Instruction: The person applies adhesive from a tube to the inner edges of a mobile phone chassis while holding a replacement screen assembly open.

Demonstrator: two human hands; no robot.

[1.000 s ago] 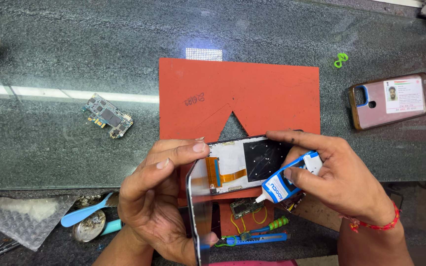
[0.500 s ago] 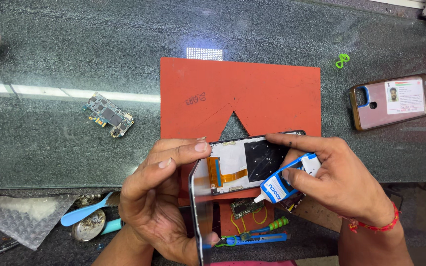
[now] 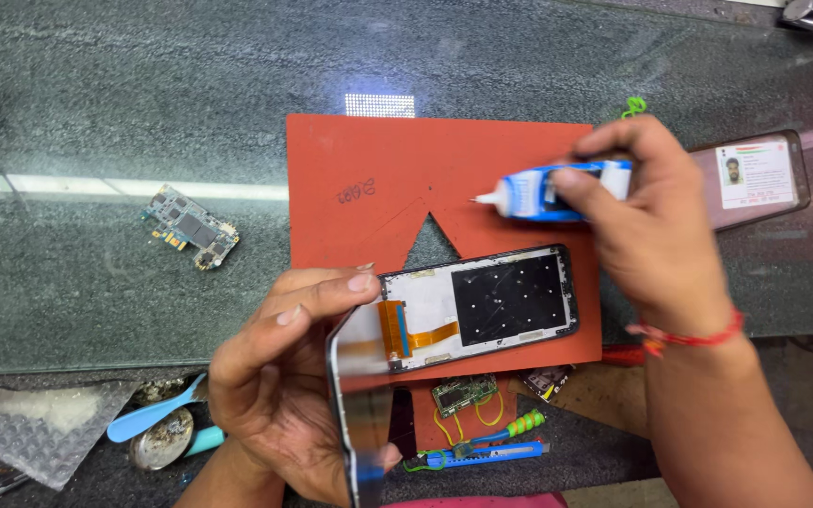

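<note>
My left hand [image 3: 279, 376] holds a glossy phone screen panel [image 3: 361, 414] tilted on edge, fingertips resting by the open phone frame [image 3: 482, 306]. The frame lies on a red mat [image 3: 406, 179], showing a black plate dotted with glue and an orange flex cable [image 3: 416, 334]. My right hand [image 3: 651, 226] holds a small blue and white glue tube [image 3: 548, 193] above the mat, its white nozzle pointing left, clear of the frame.
A small circuit board [image 3: 190, 228] lies on the grey glass counter left of the mat. A phone in a clear case [image 3: 755, 179] sits at the right. Below the counter edge are a blue spudger [image 3: 152, 419], a cutter knife [image 3: 482, 456], another small board [image 3: 463, 393] and a plastic bag [image 3: 35, 428].
My right hand has lifted the glue tube up and away from the phone frame, turning the nozzle to the left. The left hand still holds the screen panel.
</note>
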